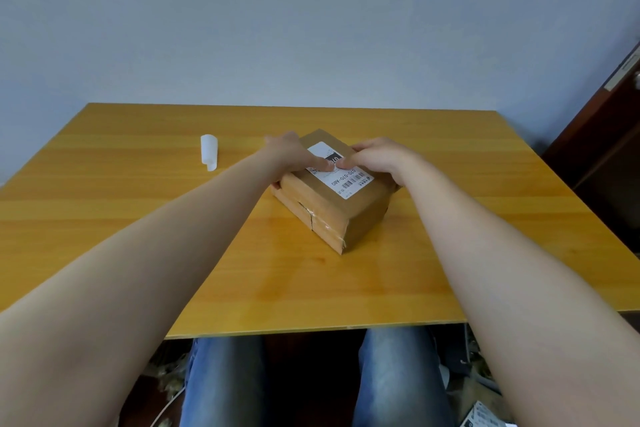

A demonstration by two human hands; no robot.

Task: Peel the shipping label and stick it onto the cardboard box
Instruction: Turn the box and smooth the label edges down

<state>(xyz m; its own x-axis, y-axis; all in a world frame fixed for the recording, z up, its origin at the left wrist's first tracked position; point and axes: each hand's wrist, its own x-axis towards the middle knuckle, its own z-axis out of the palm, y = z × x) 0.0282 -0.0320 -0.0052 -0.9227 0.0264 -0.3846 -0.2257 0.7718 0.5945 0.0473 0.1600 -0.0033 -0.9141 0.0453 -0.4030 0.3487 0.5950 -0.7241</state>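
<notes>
A brown cardboard box (341, 215), taped along its left side, sits turned at an angle in the middle of the wooden table (173, 236). A white shipping label (346, 180) with a barcode and black print lies flat on the box's top. My left hand (294, 156) grips the box's far left edge, its thumb pressing on the label. My right hand (377, 158) rests on the box's right side, its thumb pressing the label beside the left thumb. Part of the label is hidden under both thumbs.
A curled white strip of backing paper (209, 152) lies on the table to the far left of the box. A dark wooden door (609, 135) stands at the right. My legs in jeans (225, 381) show below the table's near edge.
</notes>
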